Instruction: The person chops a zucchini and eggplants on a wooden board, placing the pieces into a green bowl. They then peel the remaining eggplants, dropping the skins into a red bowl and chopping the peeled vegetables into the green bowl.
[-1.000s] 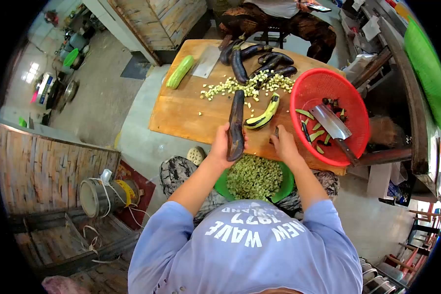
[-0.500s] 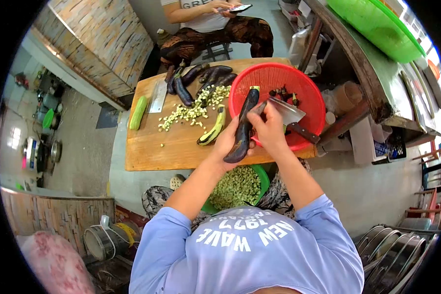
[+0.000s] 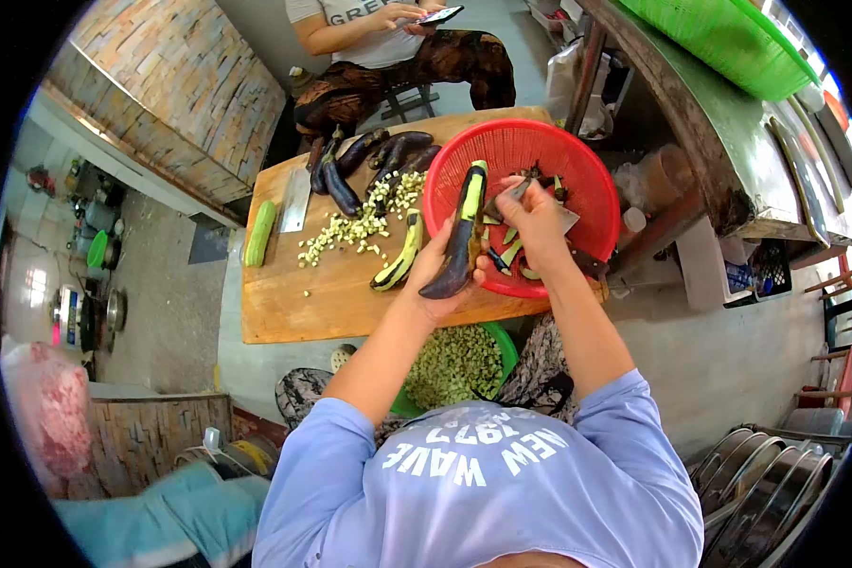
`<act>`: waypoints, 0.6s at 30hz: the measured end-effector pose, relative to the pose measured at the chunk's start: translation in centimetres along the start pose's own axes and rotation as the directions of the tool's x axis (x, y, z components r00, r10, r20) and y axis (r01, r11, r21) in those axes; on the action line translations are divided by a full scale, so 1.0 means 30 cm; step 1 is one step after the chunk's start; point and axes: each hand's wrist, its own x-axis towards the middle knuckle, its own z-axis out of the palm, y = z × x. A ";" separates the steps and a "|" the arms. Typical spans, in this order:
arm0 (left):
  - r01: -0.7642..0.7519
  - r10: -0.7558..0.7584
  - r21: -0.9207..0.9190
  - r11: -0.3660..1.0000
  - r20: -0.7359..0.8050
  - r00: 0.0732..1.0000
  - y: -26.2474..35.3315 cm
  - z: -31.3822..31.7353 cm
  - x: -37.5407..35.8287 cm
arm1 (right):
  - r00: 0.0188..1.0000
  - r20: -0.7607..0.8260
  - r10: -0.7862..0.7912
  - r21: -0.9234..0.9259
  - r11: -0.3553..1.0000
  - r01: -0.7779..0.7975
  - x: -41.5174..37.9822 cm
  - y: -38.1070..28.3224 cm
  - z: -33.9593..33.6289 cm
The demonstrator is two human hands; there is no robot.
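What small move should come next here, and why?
Probably peel another strip off the eggplant: the left hand holds it by the red basket, the right hand seems to grip a small tool, and dark skin flanks the bared pale strip.

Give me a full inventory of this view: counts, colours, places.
partly peeled eggplant: 1, purple-green, left hand
small tool: 1, partly hidden, right hand
plastic basket: 1, red, table's right
striped eggplant: 1, yellow-green and dark, table
whole eggplants: several, purple, table's far side
long gourd: 1, light green, table's left
metal cleavers: 2, silver, table and basket
diced pieces: many, pale, table
round bowl: 1, green, below table, dice-filled
wooden table: 1, tan, centre
seated person: 1, beyond table
hands: 2, left, right
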 end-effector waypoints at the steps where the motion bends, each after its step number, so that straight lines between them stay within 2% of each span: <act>1: 0.008 -0.008 0.043 0.999 0.004 1.000 -0.007 0.013 -0.001 | 0.995 0.097 0.032 0.016 0.999 -0.034 -0.024 -0.015 -0.001; 2: 0.015 -0.016 0.085 0.996 0.007 1.000 -0.018 0.021 -0.008 | 0.979 0.195 0.063 0.030 0.997 -0.070 -0.048 -0.034 0.000; 5: 0.051 -0.059 0.127 0.991 0.054 0.997 -0.033 0.030 -0.033 | 0.938 0.348 -0.005 -0.101 0.994 0.042 -0.055 -0.071 -0.002; 6: 0.072 -0.084 0.140 0.987 0.078 0.993 -0.032 0.027 -0.036 | 0.926 0.370 -0.078 -0.139 0.981 0.138 -0.043 -0.064 -0.010; 8: 0.127 -0.140 0.134 0.983 0.098 0.985 -0.028 0.037 -0.050 | 0.919 0.366 -0.144 -0.154 0.965 0.212 -0.033 -0.061 -0.016; 11: 0.137 -0.150 0.113 0.984 0.115 0.982 -0.028 0.048 -0.073 | 0.961 0.264 -0.084 -0.092 0.989 0.112 -0.023 -0.071 0.002; 13: 0.147 -0.164 0.139 0.979 0.120 0.979 -0.039 0.045 -0.085 | 0.982 0.188 0.020 -0.047 0.999 -0.011 0.014 -0.064 -0.004; 14: 0.166 -0.187 0.156 0.974 0.132 0.973 -0.048 0.030 -0.084 | 0.994 0.111 0.014 -0.083 0.997 -0.004 0.046 -0.028 -0.027; 16: 0.200 -0.220 0.121 0.972 0.192 0.956 -0.054 0.000 -0.076 | 0.989 -0.108 0.098 0.118 0.989 -0.085 0.094 0.021 -0.036; 17: 0.154 -0.171 0.110 0.982 0.161 0.972 -0.057 -0.001 -0.079 | 0.963 -0.217 0.160 0.209 0.971 -0.114 0.104 0.027 -0.041; 18: 0.105 -0.118 0.103 0.989 0.130 0.984 -0.056 0.015 -0.085 | 0.954 -0.200 0.222 0.254 0.952 -0.168 0.106 0.027 -0.059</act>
